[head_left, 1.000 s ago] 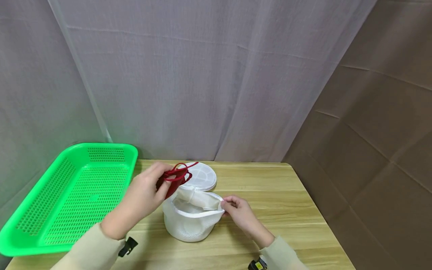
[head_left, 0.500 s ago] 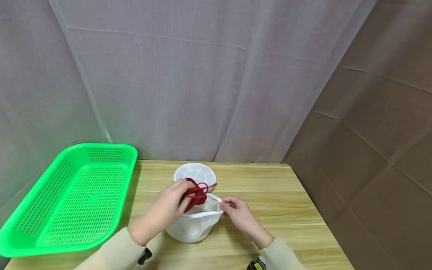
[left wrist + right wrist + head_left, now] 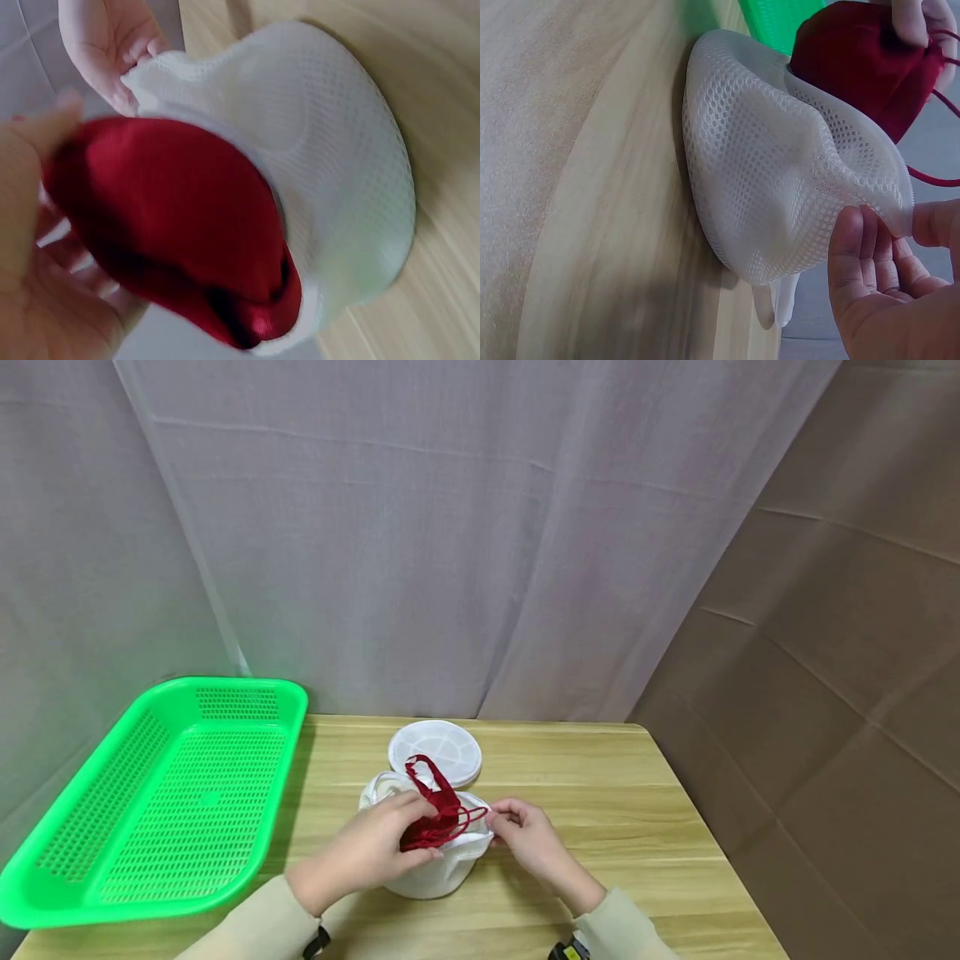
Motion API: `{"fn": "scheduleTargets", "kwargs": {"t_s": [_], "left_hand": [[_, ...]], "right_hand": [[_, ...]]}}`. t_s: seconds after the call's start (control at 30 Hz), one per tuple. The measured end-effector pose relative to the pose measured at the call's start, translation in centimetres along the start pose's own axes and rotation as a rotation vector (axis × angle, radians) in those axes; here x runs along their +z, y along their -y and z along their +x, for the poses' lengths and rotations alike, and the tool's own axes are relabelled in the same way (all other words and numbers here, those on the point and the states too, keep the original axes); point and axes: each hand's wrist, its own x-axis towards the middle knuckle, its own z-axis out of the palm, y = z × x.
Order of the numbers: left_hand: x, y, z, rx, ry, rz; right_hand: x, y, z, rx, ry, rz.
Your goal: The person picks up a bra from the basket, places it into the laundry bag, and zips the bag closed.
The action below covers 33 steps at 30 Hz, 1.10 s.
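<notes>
A red bra [image 3: 447, 802] with thin straps lies across the mouth of a white mesh laundry bag [image 3: 431, 883], one smooth cup showing in the left wrist view. My left hand [image 3: 371, 847] grips the bra between thumb and fingers over the bag's near left rim. With thumb and fingertips, my right hand [image 3: 531, 837] pinches the right edge of the bag's rim, pulling it outward. The bag stands on the table with its round mesh lid [image 3: 438, 750] folded back behind it. Its inside is largely hidden under the bra and left hand.
A big green plastic basket [image 3: 187, 810] with a perforated floor stands on the left of the wooden table [image 3: 600, 810]. Behind the table hangs a grey curtain [image 3: 375, 543], and a brown cloth wall [image 3: 847, 635] rises along the right side.
My left hand has carried the red bra rightward and down, from above the bag's left side into its mouth, where the straps now spread out. My right hand stays at the rim.
</notes>
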Motion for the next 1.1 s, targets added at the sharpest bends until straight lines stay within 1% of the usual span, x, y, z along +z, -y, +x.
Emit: {"fn": "scheduleTargets", "kwargs": {"t_s": [0.13, 0.2, 0.27, 0.37, 0.47, 0.53, 0.63, 0.7, 0.83, 0.9, 0.97, 1.03, 1.1], "left_hand": [[-0.4, 0.5, -0.5, -0.02, 0.01, -0.034], [-0.6, 0.9, -0.7, -0.04, -0.005, -0.033], [-0.7, 1.3, -0.9, -0.075, -0.021, -0.03], [-0.5, 1.9, -1.3, -0.174, -0.025, -0.041], [0.0, 2.6, -1.7, -0.311, -0.022, -0.109], [0.4, 3.2, -2.0, -0.396, -0.04, -0.164], [0.8, 3.8, -2.2, -0.49, -0.076, -0.228], [1.0, 4.1, -2.4, -0.536, -0.088, -0.256], [1.1, 4.3, -2.7, -0.601, -0.096, -0.304], [1.1, 4.3, -2.8, -0.625, -0.091, -0.299], [1.1, 4.2, -3.0, -0.642, -0.068, -0.291], [1.2, 4.0, -3.1, -0.639, -0.043, -0.287], [1.2, 3.9, -3.3, -0.615, -0.022, -0.317]], "right_hand": [[0.2, 1.4, -0.7, -0.003, 0.011, -0.008], [0.3, 2.3, -1.1, -0.004, 0.016, -0.019], [0.3, 2.9, -1.4, -0.007, 0.018, -0.02], [0.3, 2.6, -1.3, -0.012, 0.016, -0.019], [0.2, 1.2, -0.6, -0.011, 0.013, -0.016], [0.1, 0.2, -0.2, -0.017, 0.011, -0.022], [0.0, -0.5, 0.0, -0.021, 0.003, -0.036], [0.0, -0.6, 0.0, -0.03, 0.004, -0.039], [0.0, -0.4, -0.1, -0.031, 0.011, -0.035], [0.0, -0.3, -0.1, -0.03, 0.012, -0.04], [0.0, -0.4, -0.1, -0.026, 0.006, -0.045], [0.0, -0.5, 0.0, -0.027, -0.001, -0.049], [0.0, -0.6, 0.1, -0.025, -0.006, -0.05]]}}
